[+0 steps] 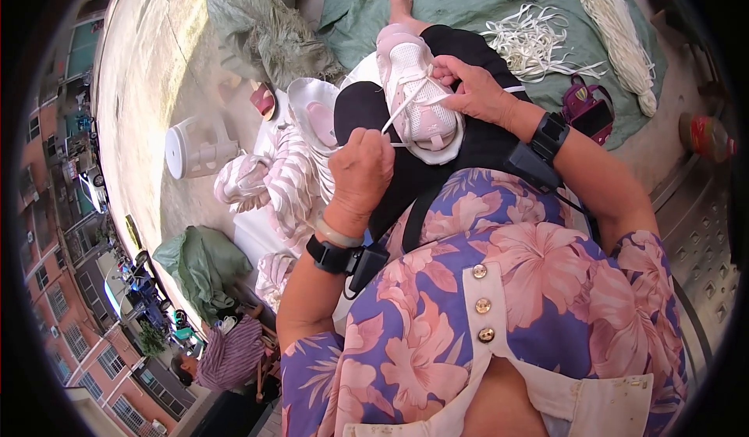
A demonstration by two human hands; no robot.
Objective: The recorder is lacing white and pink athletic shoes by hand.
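Note:
A pale pink and white sneaker (421,105) rests on my lap, over my black trousers, toe pointing away from me. White shoelace (402,110) crosses its front, and one length runs taut to my left hand (361,170), whose closed fingers grip it left of the shoe's ankle opening. At the right side of the eyelets, my right hand (480,92) has its thumb and fingers bent in against the sneaker and lace; a white strip shows beyond that hand. Its fingertips partly hide what they pinch.
Several pink and white shoes (269,175) are heaped on my left, by a white plastic stool (199,148). Loose white laces (534,43) and a bundled hank (616,35) lie on green cloth at right, near a purple bag (585,105). Another person sits at lower left.

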